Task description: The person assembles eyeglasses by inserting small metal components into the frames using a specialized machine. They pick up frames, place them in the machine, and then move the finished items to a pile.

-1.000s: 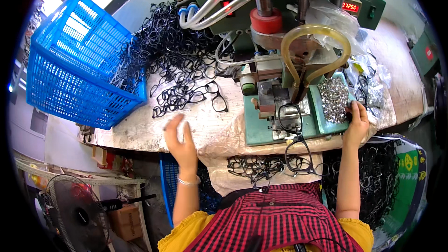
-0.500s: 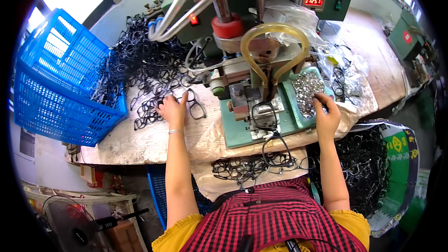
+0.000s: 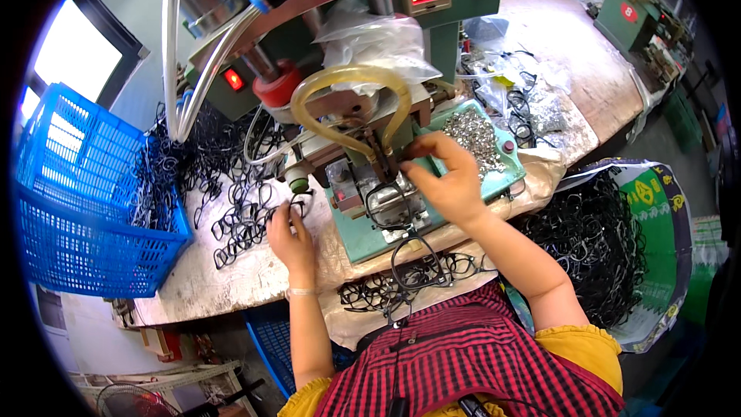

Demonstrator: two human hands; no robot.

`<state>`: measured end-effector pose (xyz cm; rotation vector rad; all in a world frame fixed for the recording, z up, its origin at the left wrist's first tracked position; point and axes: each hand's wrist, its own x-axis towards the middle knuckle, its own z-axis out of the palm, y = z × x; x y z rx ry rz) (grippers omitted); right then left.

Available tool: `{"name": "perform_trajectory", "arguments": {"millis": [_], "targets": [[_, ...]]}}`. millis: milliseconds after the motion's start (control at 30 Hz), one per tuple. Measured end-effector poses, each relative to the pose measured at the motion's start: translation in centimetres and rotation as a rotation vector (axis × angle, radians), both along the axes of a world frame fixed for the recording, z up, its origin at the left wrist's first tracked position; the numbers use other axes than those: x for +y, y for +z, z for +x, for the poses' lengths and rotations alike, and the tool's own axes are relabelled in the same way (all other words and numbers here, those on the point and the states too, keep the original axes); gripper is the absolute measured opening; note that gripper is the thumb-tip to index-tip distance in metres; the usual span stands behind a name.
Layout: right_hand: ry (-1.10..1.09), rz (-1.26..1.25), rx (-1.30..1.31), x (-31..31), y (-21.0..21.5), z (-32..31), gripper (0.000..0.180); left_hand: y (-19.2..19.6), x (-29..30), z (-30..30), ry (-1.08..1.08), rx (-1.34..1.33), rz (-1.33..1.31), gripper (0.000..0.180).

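Observation:
My left hand (image 3: 291,236) rests on the bench and its fingers close on a black spectacle frame (image 3: 297,205) at the edge of a big heap of black frames (image 3: 231,201). My right hand (image 3: 444,177) reaches in under the green press machine (image 3: 363,69), thumb and fingers pinched at the work point just above another black frame (image 3: 390,205) lying on the machine's green bed. Whether a small metal part sits between those fingertips is hidden. A tray of small silver parts (image 3: 475,133) lies just right of that hand.
A blue plastic crate (image 3: 73,201) stands at the left bench edge. More black frames (image 3: 409,274) hang at the bench front by my lap, and a large sack full of frames (image 3: 594,239) stands to my right. A yellowish hose (image 3: 347,81) loops over the press.
My right hand has left the silver parts tray and moved left to the press's work point. My left hand stays at the frame heap. The camera has leaned closer to the bench.

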<state>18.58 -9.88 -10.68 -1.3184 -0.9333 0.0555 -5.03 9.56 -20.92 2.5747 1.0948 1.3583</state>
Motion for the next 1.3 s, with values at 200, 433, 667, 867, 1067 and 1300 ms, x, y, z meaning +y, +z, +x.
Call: {"name": "perform_trajectory", "arguments": {"millis": [200, 433, 667, 867, 1067, 1300], "targets": [[0.086, 0.027, 0.275, 0.0, -0.8, -1.6, 0.029, 3.7, -4.5, -0.5, -0.237, -0.787, -0.602, 0.014], [0.275, -0.005, 0.552, -0.2, 1.9, -3.2, 0.041, 16.7, -8.7, 3.4, -0.697, -0.607, -0.087, 0.012], [0.303, -0.101, 0.256, -2.7, 2.8, -2.0, 0.037, 14.4, -9.9, 2.8, -0.832, -0.281, -0.124, 0.010], [-0.483, -0.725, -0.511, -5.1, -5.5, 6.4, 0.023, 13.2, -11.1, 5.4, -1.002, 0.015, 0.053, 0.027], [-0.472, -0.508, -0.518, -5.3, -7.7, 7.3, 0.012, 13.5, -10.4, 5.5, -1.042, 0.007, 0.006, 0.026], [-0.229, -0.457, -0.736, -1.7, -6.2, 8.0, 0.008, 10.8, -13.5, 3.5, -0.868, -0.101, -0.118, 0.041]]}}
